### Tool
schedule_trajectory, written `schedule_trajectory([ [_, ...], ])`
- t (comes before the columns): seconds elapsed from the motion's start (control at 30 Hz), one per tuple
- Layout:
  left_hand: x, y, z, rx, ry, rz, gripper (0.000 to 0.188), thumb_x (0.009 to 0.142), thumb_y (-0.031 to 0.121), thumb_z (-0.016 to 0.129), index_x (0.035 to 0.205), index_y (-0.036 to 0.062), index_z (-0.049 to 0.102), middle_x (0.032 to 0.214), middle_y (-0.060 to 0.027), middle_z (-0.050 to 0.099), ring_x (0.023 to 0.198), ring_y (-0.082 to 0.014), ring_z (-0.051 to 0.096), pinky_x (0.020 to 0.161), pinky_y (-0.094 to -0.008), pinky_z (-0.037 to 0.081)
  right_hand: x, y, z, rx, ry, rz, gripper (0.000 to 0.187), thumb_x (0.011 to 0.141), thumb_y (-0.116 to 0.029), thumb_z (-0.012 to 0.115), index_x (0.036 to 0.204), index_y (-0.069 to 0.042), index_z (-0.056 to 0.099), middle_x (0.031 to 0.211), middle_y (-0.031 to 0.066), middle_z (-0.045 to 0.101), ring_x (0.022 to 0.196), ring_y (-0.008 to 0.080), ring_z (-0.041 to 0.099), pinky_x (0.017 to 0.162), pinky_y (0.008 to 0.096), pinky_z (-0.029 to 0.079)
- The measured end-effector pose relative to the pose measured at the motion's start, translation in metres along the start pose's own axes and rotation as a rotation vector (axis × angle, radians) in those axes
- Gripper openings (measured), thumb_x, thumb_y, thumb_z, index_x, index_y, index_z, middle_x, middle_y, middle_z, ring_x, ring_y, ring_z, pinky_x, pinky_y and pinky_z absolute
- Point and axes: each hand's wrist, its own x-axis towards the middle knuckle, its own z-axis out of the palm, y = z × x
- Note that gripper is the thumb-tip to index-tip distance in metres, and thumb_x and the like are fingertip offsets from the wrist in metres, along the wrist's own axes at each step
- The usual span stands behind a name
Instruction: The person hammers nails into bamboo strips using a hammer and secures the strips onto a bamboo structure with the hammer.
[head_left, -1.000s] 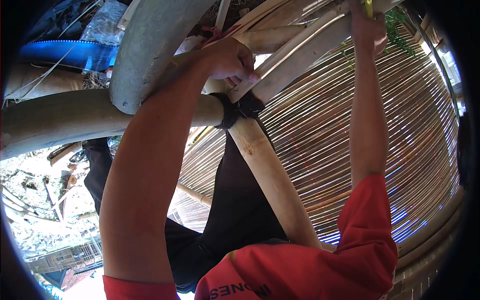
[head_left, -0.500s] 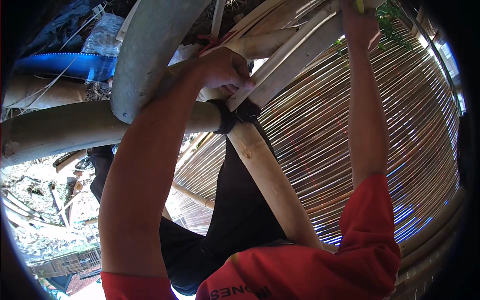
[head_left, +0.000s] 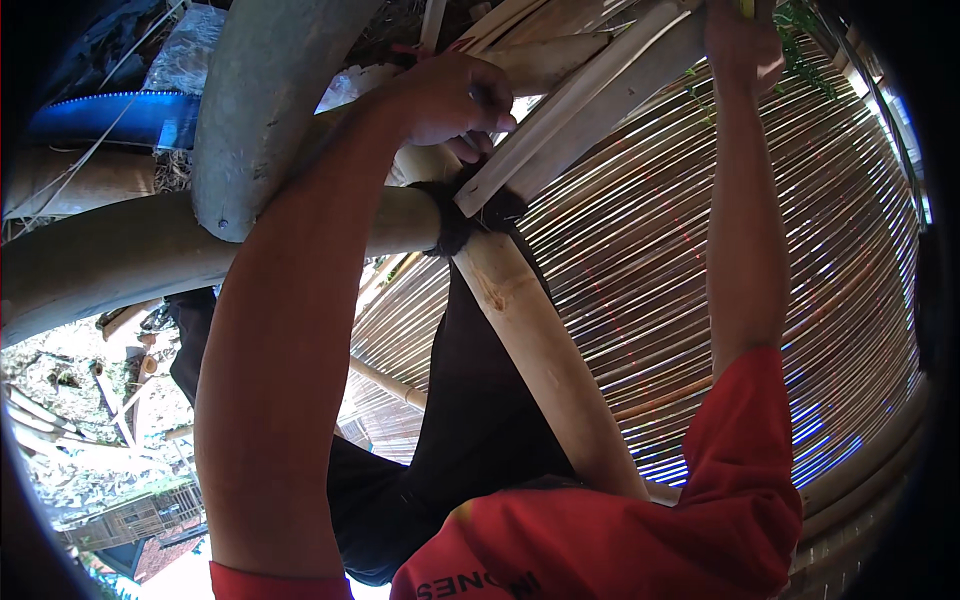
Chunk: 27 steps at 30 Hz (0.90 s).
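A black cord binding [head_left: 455,215] wraps the joint where a pale bamboo pole [head_left: 545,355] meets a thicker grey-green bamboo beam [head_left: 120,250], just left of the middle of the view. The left hand [head_left: 455,100] sits right above that binding, fingers curled shut around something small at the knot; what it pinches is too hidden to tell. Flat split bamboo strips [head_left: 590,95] run up to the right from the joint, touching the hand's fingertips. The right hand [head_left: 742,40] reaches high to the upper edge of the view, closed on the end of one strip beside some green leaves [head_left: 800,25]; its grip is partly cut off by the frame. A second grey bamboo pole [head_left: 265,100] crosses over the beam on the left. Behind everything a wall of thin bamboo slats [head_left: 800,250] fills the right side, with daylight showing between them. A blue pipe [head_left: 110,115] lies at upper left. Below left, far down, lies littered ground with bamboo offcuts [head_left: 110,400]. The person wears a red shirt [head_left: 600,545] and dark trousers [head_left: 480,430]
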Motion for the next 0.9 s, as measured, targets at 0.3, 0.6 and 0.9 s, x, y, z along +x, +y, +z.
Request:
schedule_trajectory([
  [0.3,-0.010,0.041,0.018,-0.114,0.119,0.008,0.050,0.101,0.049,0.065,0.123,0.0039,0.068,0.095,-0.0110,0.073,0.085,-0.0223,0.075,0.077,-0.0393,0.066,-0.001,-0.015,-0.004,-0.386,-0.021,-0.125,0.044,0.093,-0.035,0.073,0.132,-0.013,0.072,0.089,0.0150,0.075,0.066,0.0256,0.068,0.063,0.0407,0.057],
  [0.6,0.006,0.027,0.036,-0.211,0.373,0.093,0.068,0.102,0.068,0.049,0.103,0.0011,0.066,0.067,0.0009,0.051,0.048,-0.0074,0.048,0.044,-0.0264,0.041,0.010,-0.028,-0.013,-0.535,-0.107,-0.051,0.038,0.092,-0.029,0.076,0.119,-0.002,0.075,0.082,0.0203,0.074,0.064,0.0302,0.069,0.063,0.0415,0.058],
  [0.9,-0.034,0.057,0.023,-0.429,-0.045,0.193,0.097,0.092,0.087,0.030,0.100,-0.0030,0.065,0.055,0.0039,0.037,0.037,-0.0043,0.033,0.035,-0.0253,0.030,-0.044,-0.106,-0.022,0.270,-0.246,0.380,0.042,0.100,-0.044,0.068,0.086,-0.004,0.064,0.058,-0.0001,0.050,0.042,0.0126,0.041,0.042,0.0335,0.031],
])
